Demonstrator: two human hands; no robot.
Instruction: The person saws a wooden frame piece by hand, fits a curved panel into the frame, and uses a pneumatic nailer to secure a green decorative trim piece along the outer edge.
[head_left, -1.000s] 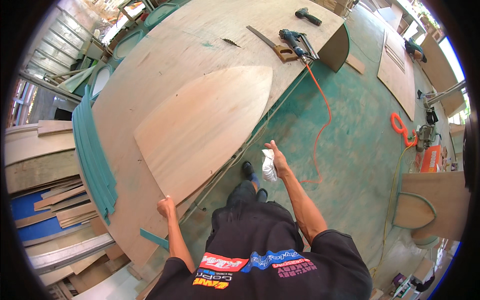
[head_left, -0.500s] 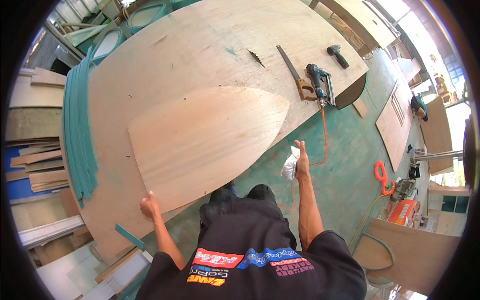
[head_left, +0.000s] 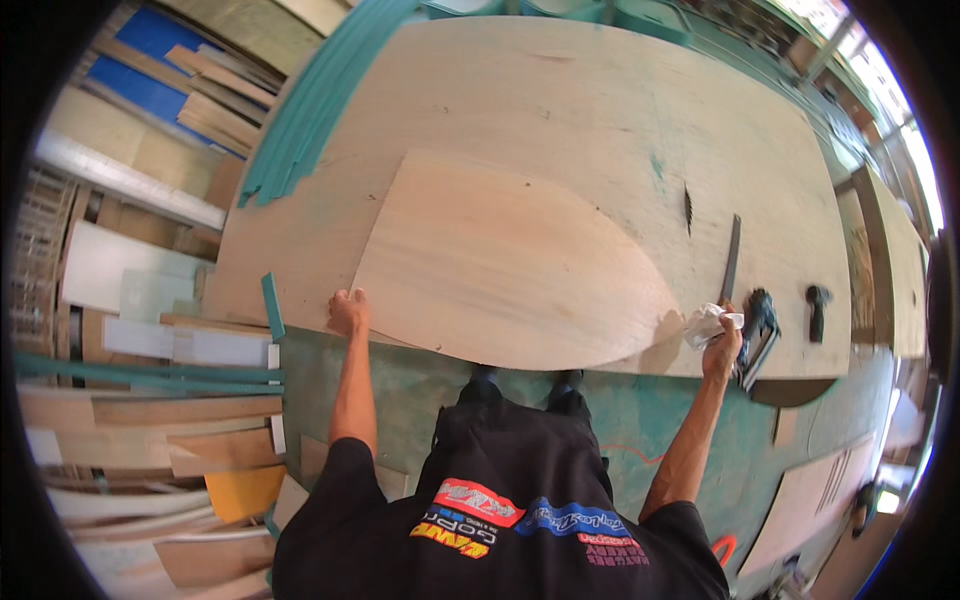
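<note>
A thin plywood panel [head_left: 510, 265], straight on its left side and curving to a blunt point at the right, lies on a large plywood-topped table [head_left: 580, 110]. My left hand [head_left: 348, 312] is closed on the panel's near left corner. In my right hand [head_left: 724, 348] is a crumpled white cloth [head_left: 704, 326], held just off the panel's right tip. Beyond that hand lie a handsaw [head_left: 733, 260], its handle partly hidden, and a dark blue air nailer [head_left: 762, 325].
Teal strips [head_left: 325, 100] are stacked along the table's far left. A jigsaw blade or similar toothed dark strip [head_left: 688, 208] and a small dark power tool [head_left: 818, 312] rest on the right. Stacked boards [head_left: 215, 440] stand to the left; an orange hose [head_left: 635, 453] crosses the green floor [head_left: 400, 400].
My view has swung, shifting the table in the picture. My right hand has moved with the cloth from over the floor to the panel's right tip. My left hand stays at the corner.
</note>
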